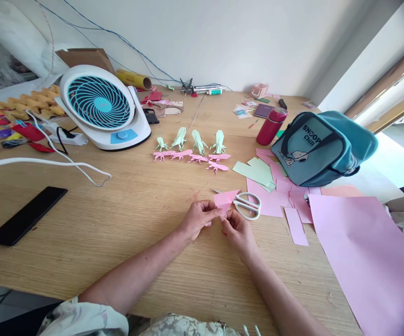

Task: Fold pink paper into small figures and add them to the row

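My left hand (pixel 199 218) and my right hand (pixel 237 229) meet above the wooden table (pixel 117 242), both pinching a small folded piece of pink paper (pixel 225 199). The paper's pointed tip sticks up and to the right. White-handled scissors (pixel 246 204) lie just beyond my right hand, partly under the paper. Farther back stand several pale green folded paper figures (pixel 191 141) on pink folded bases (pixel 191 157).
A large pink sheet (pixel 366 252) and pink scraps (pixel 286 200) lie at the right, with green paper (pixel 256 172), a blue bag (pixel 319 147) and a red bottle (pixel 271 126). A white fan (pixel 100 107) and cable (pixel 47 162) sit at the left, a black phone (pixel 26 215) nearer.
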Action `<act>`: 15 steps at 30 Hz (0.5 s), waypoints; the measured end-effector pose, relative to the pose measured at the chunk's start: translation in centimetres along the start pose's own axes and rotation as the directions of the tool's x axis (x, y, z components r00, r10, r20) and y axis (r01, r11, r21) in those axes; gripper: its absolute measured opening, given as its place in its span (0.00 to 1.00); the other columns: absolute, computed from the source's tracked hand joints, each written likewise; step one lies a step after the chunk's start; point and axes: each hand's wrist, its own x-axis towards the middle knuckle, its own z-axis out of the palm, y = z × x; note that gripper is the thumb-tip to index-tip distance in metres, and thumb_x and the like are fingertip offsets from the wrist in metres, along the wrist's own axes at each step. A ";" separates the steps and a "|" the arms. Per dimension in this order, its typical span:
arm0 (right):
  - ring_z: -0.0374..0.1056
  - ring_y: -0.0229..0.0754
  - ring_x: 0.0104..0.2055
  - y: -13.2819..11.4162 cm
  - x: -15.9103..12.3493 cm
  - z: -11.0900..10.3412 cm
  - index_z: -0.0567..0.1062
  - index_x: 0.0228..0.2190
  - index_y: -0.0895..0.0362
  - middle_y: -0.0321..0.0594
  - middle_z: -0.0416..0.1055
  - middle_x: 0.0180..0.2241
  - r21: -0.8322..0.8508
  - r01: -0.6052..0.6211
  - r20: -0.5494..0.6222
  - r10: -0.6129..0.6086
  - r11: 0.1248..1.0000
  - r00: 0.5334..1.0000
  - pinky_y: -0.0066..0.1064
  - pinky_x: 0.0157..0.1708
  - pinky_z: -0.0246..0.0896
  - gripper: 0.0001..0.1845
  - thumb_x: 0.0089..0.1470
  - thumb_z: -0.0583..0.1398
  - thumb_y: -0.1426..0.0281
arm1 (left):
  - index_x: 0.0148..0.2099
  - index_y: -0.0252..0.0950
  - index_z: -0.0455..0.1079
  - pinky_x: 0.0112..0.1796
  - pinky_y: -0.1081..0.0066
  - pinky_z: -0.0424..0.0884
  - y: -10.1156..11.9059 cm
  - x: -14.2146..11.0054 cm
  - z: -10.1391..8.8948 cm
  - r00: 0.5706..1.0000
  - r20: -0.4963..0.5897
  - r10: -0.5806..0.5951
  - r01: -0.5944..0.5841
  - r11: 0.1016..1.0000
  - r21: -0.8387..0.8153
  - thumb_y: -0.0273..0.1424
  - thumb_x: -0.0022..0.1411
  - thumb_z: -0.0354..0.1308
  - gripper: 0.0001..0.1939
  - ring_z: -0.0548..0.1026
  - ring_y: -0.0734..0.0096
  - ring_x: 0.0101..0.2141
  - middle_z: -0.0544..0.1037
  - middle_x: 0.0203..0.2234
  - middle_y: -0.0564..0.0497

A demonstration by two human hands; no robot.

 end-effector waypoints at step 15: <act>0.65 0.38 0.25 -0.9 0.1 0.1 0.73 0.28 0.56 0.35 0.70 0.23 0.122 -0.056 0.038 0.051 0.991 0.998 0.31 0.27 0.61 0.19 0.49 0.66 0.53 | 0.24 0.31 0.66 0.18 0.80 0.49 0.5 -0.2 0.2 0.999 -0.016 0.045 -0.046 0.997 -0.064 0.39 0.40 0.74 0.21 0.57 0.86 0.18 0.65 0.17 0.58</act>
